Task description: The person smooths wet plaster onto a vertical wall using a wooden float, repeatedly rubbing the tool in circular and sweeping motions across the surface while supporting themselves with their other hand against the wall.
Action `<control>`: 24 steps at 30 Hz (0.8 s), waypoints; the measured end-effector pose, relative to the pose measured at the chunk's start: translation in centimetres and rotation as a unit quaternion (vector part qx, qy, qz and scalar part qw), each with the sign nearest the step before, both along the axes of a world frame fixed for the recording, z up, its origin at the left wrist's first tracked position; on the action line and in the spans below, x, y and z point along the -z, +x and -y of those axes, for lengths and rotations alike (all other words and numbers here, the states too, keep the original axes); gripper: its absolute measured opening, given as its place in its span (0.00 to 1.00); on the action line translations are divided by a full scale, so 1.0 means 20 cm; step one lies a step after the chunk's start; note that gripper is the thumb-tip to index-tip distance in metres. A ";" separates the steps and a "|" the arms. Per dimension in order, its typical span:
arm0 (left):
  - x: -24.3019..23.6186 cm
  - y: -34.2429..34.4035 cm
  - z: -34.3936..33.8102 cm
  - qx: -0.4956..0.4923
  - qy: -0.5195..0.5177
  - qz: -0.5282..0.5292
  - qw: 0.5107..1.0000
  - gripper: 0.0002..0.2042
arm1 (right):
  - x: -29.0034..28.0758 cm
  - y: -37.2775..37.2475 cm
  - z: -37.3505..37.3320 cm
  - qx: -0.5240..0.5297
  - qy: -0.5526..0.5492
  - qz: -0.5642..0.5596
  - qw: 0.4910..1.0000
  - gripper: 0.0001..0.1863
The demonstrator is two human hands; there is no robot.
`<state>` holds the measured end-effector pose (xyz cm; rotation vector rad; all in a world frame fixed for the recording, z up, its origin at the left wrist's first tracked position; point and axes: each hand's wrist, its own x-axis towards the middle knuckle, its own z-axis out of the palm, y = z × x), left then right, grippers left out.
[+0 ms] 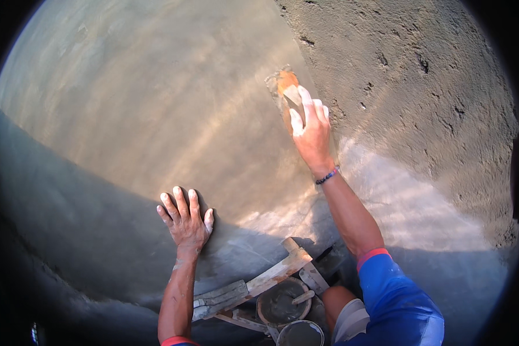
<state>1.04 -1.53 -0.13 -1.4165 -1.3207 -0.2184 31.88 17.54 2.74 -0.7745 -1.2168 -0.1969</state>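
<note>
My right hand (313,135) is closed around the handle of a plastering trowel (286,81). The tool has an orange patch near its far end and grey mortar on its edges. It lies against the smooth grey plaster (155,109), close to where that meets a coarser stretch of plaster (403,92) on the right. Lower left, my left hand (188,222) presses flat on the smooth plaster, fingers spread and holding nothing. Pale residue marks the fingers of both hands.
Below my hands stands a wooden trestle or stool (277,272). Beneath it is a bucket of wet grey mortar (274,303) with a tool handle (303,297) across it. A second bucket (300,335) sits at the lower edge, near my leg.
</note>
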 end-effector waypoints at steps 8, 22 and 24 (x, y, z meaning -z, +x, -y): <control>0.01 -0.02 0.00 -0.003 0.004 0.004 1.000 0.40 | 0.04 -0.34 0.16 -0.079 0.124 0.090 0.985 0.35; -0.02 0.01 -0.01 0.004 0.004 0.004 1.000 0.40 | 0.82 -0.03 0.03 0.032 -0.145 -0.079 0.986 0.33; -0.01 0.00 -0.01 -0.003 -0.002 0.012 1.000 0.40 | 0.97 -0.11 0.13 0.003 -0.145 -0.092 0.985 0.34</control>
